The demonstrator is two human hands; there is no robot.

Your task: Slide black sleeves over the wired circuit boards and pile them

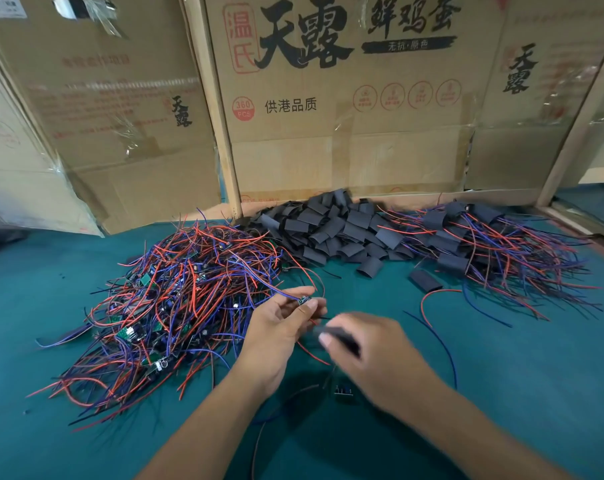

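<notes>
My left hand (280, 323) pinches a small wired circuit board (304, 300) between thumb and fingers, its wires trailing back to the tangle. My right hand (370, 348), blurred by motion, grips a black sleeve (335, 336) just right of and below that board. A big tangle of bare boards with red, blue and black wires (176, 299) lies on the left. A heap of loose black sleeves (338, 226) sits at the back middle. Sleeved boards with wires (484, 244) are piled at the back right.
Everything lies on a green mat (501, 393). Flattened cardboard boxes (345, 133) wall off the back. A lone sleeve (423, 280) and loose red and blue wires (435, 323) lie right of my hands. A small component (344, 391) sits under my right wrist.
</notes>
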